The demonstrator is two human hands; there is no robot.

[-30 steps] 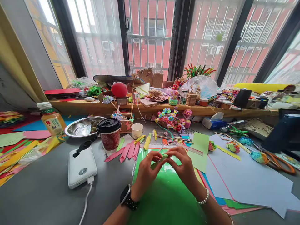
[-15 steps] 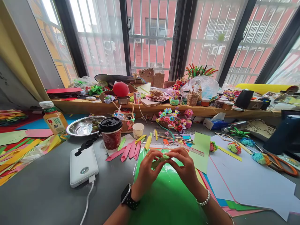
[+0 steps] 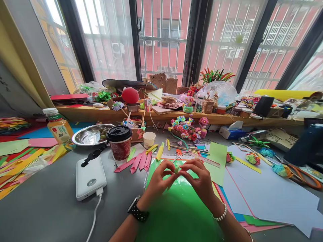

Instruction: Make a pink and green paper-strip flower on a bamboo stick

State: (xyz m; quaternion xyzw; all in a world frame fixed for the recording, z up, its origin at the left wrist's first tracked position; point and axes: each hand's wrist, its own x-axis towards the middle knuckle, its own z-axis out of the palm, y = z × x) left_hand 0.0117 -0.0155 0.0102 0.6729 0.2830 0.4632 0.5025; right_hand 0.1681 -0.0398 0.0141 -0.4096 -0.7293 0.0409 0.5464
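Note:
A small folded piece of green paper (image 3: 176, 169) is pinched between the fingertips of both hands. My left hand (image 3: 160, 181) holds it from the left, thumb and forefinger closed on it. From the right, my right hand (image 3: 198, 176) grips its other side. Both hands hover over a shiny green mat (image 3: 179, 215). Past the fingertips lie small scissors (image 3: 178, 155) and a pink ruler (image 3: 208, 162). Pink folded strips (image 3: 136, 163) and yellow strips (image 3: 159, 152) rest left of the hands.
A lidded coffee cup (image 3: 119, 144), a paper cup (image 3: 149, 139), a white power bank (image 3: 91, 178) with its cable and a steel plate (image 3: 83, 135) stand on the left. White sheets (image 3: 267, 188), paper flowers (image 3: 252, 158) and orange-handled scissors (image 3: 306, 178) lie on the right.
My left hand has turned and its wrist has shifted slightly left and down. Less of the green paper shows between the fingers now. My right hand has barely moved.

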